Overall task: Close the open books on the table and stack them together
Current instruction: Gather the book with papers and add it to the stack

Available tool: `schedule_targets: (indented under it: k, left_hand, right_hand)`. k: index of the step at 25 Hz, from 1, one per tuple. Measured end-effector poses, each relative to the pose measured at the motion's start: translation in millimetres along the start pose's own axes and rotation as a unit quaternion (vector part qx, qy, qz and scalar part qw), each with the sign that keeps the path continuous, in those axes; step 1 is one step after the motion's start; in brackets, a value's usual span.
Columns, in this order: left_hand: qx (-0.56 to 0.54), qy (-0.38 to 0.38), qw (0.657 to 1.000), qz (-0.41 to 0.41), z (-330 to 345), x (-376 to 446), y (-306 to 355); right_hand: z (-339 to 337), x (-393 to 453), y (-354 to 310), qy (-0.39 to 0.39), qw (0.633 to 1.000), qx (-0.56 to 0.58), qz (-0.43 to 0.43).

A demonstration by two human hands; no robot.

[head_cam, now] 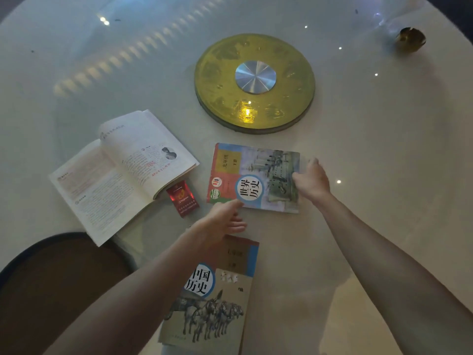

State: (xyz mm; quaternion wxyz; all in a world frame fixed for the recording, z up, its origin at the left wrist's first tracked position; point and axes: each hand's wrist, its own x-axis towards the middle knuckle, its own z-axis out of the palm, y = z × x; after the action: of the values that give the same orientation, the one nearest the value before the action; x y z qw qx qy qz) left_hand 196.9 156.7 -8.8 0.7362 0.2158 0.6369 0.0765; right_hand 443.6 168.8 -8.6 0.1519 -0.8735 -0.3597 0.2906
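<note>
A closed book with a colourful cover showing a ship (pixel 245 172) lies flat in the middle of the table. My right hand (pixel 311 179) grips its right edge, thumb on the cover. My left hand (pixel 224 220) touches the book's near edge with open fingers. A second closed book with horses on its cover (pixel 217 303) lies nearer to me, partly under my left forearm. An open book (pixel 120 172) with white printed pages lies at the left.
A red cigarette pack (pixel 182 198) rests by the open book's right corner. A round yellow turntable base with a metal hub (pixel 254 82) sits at the table's centre. A small gold object (pixel 410 39) stands far right. A dark chair seat (pixel 58 283) is at the lower left.
</note>
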Motion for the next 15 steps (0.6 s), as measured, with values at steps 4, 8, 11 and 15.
schedule_targets:
  k: [4,8,11,15]
  left_hand:
    - [-0.034,0.0,0.999,0.011,16,7,2]
    - [-0.036,0.054,0.997,0.045,22,15,1]
    - [-0.042,0.087,0.992,0.076,26,20,0]
    - [-0.044,0.103,0.989,0.093,30,18,-2]
  right_hand:
    - [13,24,-13,-0.058,0.949,-0.223,-0.213]
    - [17,31,1,-0.054,0.936,-0.265,-0.224]
    - [12,37,13,-0.034,0.933,-0.284,-0.219]
    - [9,54,-1,-0.078,0.946,-0.251,-0.19]
